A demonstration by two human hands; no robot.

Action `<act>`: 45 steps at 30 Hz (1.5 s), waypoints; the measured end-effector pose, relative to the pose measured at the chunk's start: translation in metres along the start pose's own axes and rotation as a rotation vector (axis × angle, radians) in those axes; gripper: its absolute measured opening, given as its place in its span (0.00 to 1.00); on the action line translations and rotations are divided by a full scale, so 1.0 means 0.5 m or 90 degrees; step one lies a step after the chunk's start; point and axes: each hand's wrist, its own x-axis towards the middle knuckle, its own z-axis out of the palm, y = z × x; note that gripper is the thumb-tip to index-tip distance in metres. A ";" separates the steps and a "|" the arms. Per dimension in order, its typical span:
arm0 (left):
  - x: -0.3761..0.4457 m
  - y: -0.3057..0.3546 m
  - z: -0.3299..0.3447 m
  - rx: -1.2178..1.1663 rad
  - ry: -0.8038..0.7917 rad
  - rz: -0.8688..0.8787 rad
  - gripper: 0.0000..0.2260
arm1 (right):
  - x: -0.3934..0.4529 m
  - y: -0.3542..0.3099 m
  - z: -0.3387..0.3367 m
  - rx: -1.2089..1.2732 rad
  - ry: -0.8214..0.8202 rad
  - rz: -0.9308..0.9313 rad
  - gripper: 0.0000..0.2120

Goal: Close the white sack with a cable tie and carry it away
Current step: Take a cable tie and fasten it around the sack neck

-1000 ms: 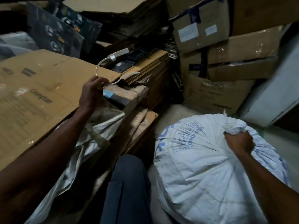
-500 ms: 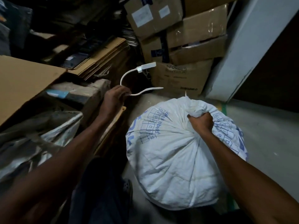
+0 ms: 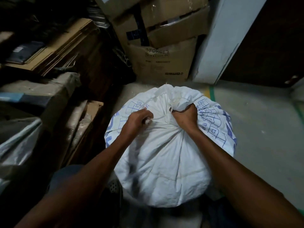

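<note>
The white sack (image 3: 164, 155) sits on the floor (image 3: 256, 129) at the centre of the view, full and rounded, its gathered neck bunched at about twelve o'clock on its top. The right hand (image 3: 185, 116) is fisted tight around that neck from the three o'clock side, fingers clamped on the twisted cloth. The left hand (image 3: 137, 120) comes in from nine o'clock, fingers pinched together on the cable tie (image 3: 158, 118), whose pale strap runs across toward the neck and loops up toward eleven o'clock. Whether the strap already passes fully round the neck is hard to tell, since white lies on white.

The step in hand looks like wrapping the tie about the neck, just below the right fist. Next, the tail likely needs threading through the head and pulling snug while the right hand keeps the cloth bunched. Stacked cardboard boxes (image 3: 164, 46) stand beyond at twelve o'clock.
</note>
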 end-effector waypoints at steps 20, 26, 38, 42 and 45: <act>0.068 0.033 0.142 -0.072 -0.051 0.067 0.13 | 0.062 0.049 -0.008 0.077 -0.036 -0.029 0.25; 0.066 0.044 0.140 -0.143 -0.099 0.051 0.07 | 0.075 0.039 -0.024 0.066 -0.071 -0.040 0.25; 0.112 0.039 0.137 -0.069 -0.157 -0.195 0.42 | 0.081 0.046 -0.015 -0.014 -0.245 -0.046 0.17; 0.113 0.017 0.140 0.042 -0.179 -0.150 0.34 | 0.080 0.050 0.000 -0.148 -0.232 -0.139 0.25; 0.127 0.072 0.135 -0.200 -0.182 -0.225 0.10 | 0.061 0.033 -0.010 -0.178 -0.241 -0.221 0.24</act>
